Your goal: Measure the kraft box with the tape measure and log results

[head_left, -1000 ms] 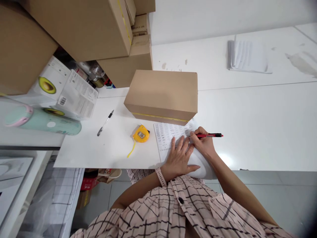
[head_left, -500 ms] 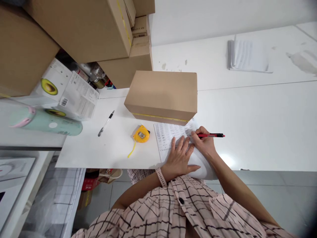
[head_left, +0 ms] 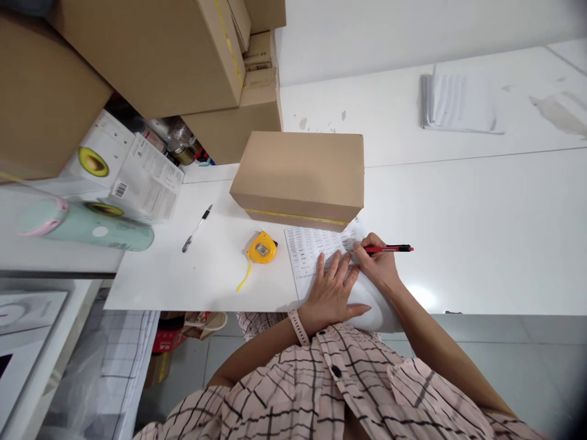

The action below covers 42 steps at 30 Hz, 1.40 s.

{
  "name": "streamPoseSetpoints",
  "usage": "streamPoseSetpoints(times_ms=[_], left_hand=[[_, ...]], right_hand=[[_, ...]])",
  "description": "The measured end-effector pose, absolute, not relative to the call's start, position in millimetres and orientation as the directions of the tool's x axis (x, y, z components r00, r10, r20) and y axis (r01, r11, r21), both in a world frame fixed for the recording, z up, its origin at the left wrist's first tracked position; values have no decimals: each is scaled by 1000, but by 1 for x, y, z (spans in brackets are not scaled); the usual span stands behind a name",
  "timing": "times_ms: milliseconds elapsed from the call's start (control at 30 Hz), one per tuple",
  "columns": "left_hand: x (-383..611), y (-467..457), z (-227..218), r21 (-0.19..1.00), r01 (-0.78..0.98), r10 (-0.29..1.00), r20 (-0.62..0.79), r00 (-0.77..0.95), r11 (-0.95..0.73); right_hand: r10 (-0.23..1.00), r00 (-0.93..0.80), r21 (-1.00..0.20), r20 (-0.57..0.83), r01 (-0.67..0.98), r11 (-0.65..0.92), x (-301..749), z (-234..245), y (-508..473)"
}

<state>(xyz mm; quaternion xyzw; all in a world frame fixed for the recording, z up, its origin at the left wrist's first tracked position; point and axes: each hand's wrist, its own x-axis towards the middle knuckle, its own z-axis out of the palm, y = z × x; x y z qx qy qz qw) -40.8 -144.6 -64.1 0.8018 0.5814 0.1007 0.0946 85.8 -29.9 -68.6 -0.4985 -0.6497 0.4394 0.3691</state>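
My right hand (head_left: 380,263) grips a red pen with black parts (head_left: 389,249), its tip down at the paper and hidden by my fingers. Spread flat, my left hand (head_left: 332,287) lies on the sheet of paper (head_left: 305,256), which carries rows of handwriting. The sheet's lower part hangs past the table edge towards me. A closed cardboard box (head_left: 302,171) stands just beyond, over the sheet's far edge. To the left of the sheet sits a yellow tape measure (head_left: 262,247) with a short end of tape out. Farther left lies a black and clear pen (head_left: 197,228).
A mint green bottle (head_left: 110,232) lies by a white carton with avocado pictures (head_left: 149,177) at the left. Large cardboard boxes (head_left: 151,55) are stacked behind them. A pile of papers (head_left: 463,104) rests at the back right of the white table (head_left: 481,232).
The pen's back end in my right hand has shifted very slightly to the left. My left hand, the box and the tape measure stay in place.
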Motion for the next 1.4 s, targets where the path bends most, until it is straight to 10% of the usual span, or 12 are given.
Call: streamPoseSetpoints(times_ms=[1400], left_hand=[[-41, -145, -62, 281, 911, 952, 46, 301, -302]], right_hand=[[974, -208, -924, 93, 345, 162, 85, -66, -29]])
